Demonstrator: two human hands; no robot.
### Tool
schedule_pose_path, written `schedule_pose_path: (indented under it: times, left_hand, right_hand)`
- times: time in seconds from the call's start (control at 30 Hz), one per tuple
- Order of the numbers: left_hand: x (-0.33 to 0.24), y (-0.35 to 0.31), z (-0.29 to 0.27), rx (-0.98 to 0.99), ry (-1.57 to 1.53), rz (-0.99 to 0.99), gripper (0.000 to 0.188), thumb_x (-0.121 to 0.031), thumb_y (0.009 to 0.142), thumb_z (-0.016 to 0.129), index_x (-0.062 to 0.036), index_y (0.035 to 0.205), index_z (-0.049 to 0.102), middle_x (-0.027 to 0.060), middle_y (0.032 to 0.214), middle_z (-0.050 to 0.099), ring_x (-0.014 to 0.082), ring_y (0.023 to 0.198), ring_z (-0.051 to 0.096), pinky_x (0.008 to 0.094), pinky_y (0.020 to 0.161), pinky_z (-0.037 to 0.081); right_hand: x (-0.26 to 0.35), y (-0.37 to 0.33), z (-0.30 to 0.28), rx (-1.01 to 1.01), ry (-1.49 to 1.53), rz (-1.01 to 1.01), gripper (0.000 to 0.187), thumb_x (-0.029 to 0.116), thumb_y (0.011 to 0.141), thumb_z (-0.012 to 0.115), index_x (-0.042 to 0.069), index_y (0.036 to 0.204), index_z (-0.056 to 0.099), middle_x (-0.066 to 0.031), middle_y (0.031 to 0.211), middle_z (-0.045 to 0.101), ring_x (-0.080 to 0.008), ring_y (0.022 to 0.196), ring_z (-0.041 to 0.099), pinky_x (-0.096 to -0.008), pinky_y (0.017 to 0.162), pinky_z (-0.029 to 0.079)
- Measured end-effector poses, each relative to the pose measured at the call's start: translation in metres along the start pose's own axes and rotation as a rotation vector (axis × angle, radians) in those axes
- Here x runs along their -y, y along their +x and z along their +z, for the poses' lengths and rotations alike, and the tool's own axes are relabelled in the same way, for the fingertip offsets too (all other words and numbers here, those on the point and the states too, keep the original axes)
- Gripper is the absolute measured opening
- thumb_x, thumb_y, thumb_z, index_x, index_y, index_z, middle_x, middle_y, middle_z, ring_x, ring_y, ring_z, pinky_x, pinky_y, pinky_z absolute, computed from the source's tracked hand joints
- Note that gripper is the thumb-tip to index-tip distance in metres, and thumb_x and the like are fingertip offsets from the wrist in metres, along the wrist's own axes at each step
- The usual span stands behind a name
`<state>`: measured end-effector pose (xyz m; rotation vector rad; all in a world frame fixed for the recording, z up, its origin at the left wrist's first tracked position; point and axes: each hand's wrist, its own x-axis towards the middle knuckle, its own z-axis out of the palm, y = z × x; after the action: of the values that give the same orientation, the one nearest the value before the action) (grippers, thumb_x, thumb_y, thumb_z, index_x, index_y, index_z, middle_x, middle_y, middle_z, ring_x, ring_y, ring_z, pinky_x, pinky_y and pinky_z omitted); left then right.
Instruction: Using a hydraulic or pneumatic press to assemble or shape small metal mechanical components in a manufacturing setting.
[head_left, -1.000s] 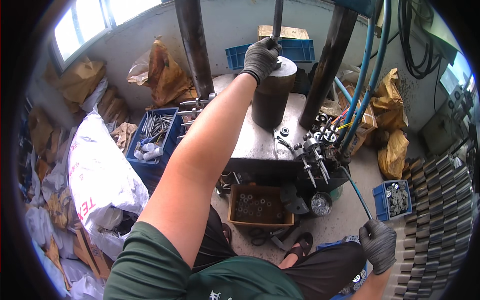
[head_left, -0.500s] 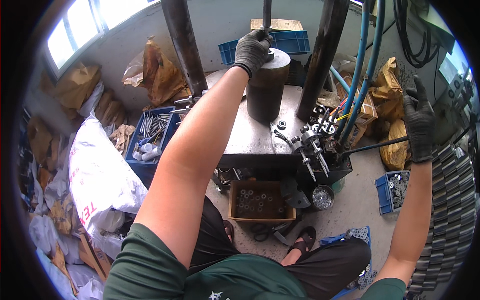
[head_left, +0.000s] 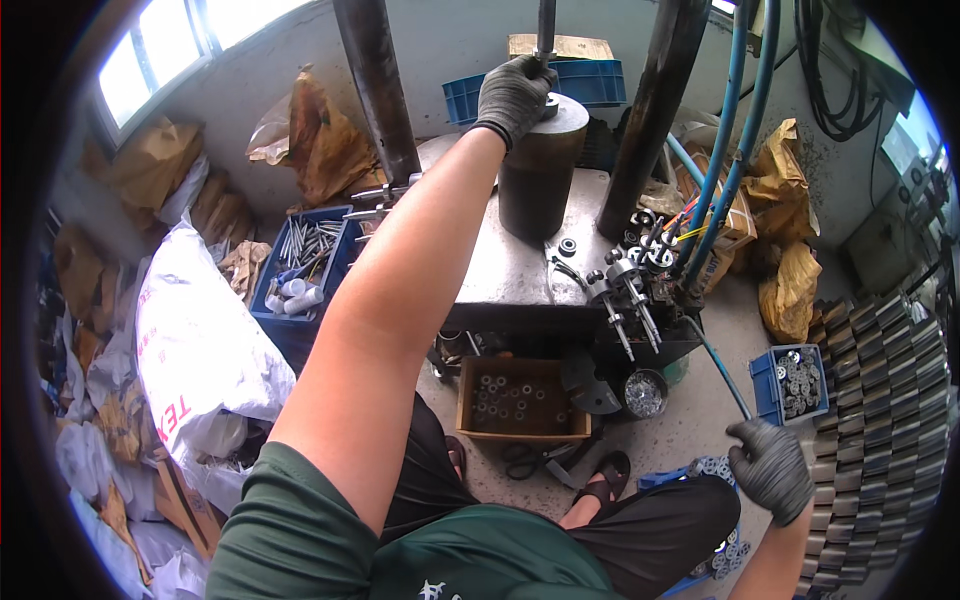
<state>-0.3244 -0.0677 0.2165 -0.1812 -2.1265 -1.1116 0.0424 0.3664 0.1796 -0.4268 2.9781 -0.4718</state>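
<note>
My left hand [head_left: 514,98], in a grey glove, is closed around the lower end of an upright metal rod [head_left: 546,28]; the fingertips are partly hidden. Below it stands a thick dark steel cylinder [head_left: 540,185] with a small metal ring [head_left: 550,106] on its top, beside my fingers. The cylinder rests on a worn metal press table [head_left: 500,270]. To the lower right, my gloved right hand [head_left: 773,472] has its fingers curled at the end of a long thin lever [head_left: 718,368], which slopes from the table's right side toward me.
Dark steel columns [head_left: 378,90] flank the cylinder, with blue hoses [head_left: 728,140] at the right. Several rod-like metal parts [head_left: 632,300] lie at the table's right corner. Below are a wooden box [head_left: 525,437] and a blue bin [head_left: 768,388]. A white sack [head_left: 205,340] lies left, stacked metal pieces [head_left: 880,430] right.
My right hand has come down and toward me, its fingers going from spread to curled. The lever has swung down with it. My left hand stays at the rod.
</note>
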Motion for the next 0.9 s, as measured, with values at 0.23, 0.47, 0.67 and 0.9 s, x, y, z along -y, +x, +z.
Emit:
schedule_pose_path:
  times: [0.23,0.47,0.67,0.9]
  left_hand:
    - [-0.005,-0.003,-0.003,0.018,-0.026,-0.037,0.028,-0.030,0.094,0.070,-0.0105,0.113,0.075,0.0152,0.098,0.076,0.0315,0.090,0.073,0.0397,0.086,0.056]
    - [0.000,-0.001,-0.004,-0.015,-0.015,0.020,0.025,-0.028,0.095,0.069,-0.0099,0.111,0.076,0.0151,0.091,0.076,0.0297,0.086,0.073,0.0390,0.084,0.057]
    - [-0.006,-0.005,-0.004,0.014,-0.067,-0.045,0.026,-0.030,0.095,0.069,-0.0092,0.110,0.076,0.0151,0.092,0.076,0.0308,0.086,0.073,0.0395,0.083,0.057]
    - [0.004,-0.001,0.002,-0.026,-0.065,-0.002,0.026,-0.029,0.095,0.069,-0.0089,0.109,0.076,0.0157,0.092,0.076,0.0289,0.085,0.073,0.0384,0.082,0.057]
  right_hand:
    - [0.001,-0.014,0.026,0.038,-0.139,-0.018,0.015,0.016,0.082,0.068,0.003,0.089,0.072,-0.0187,0.085,0.070,-0.0390,0.082,0.069,-0.0483,0.076,0.056]
    - [0.005,0.003,-0.002,-0.078,0.016,0.022,0.031,0.008,0.082,0.064,0.001,0.110,0.073,-0.0202,0.102,0.073,-0.0366,0.091,0.073,-0.0419,0.083,0.058]
    - [0.003,0.000,-0.001,0.040,0.001,0.019,0.030,0.009,0.082,0.065,0.001,0.110,0.073,-0.0197,0.102,0.074,-0.0372,0.091,0.073,-0.0424,0.084,0.058]
    - [-0.001,0.002,-0.001,-0.106,0.115,0.067,0.031,0.010,0.084,0.066,0.000,0.112,0.073,-0.0218,0.102,0.074,-0.0368,0.092,0.073,-0.0431,0.083,0.058]
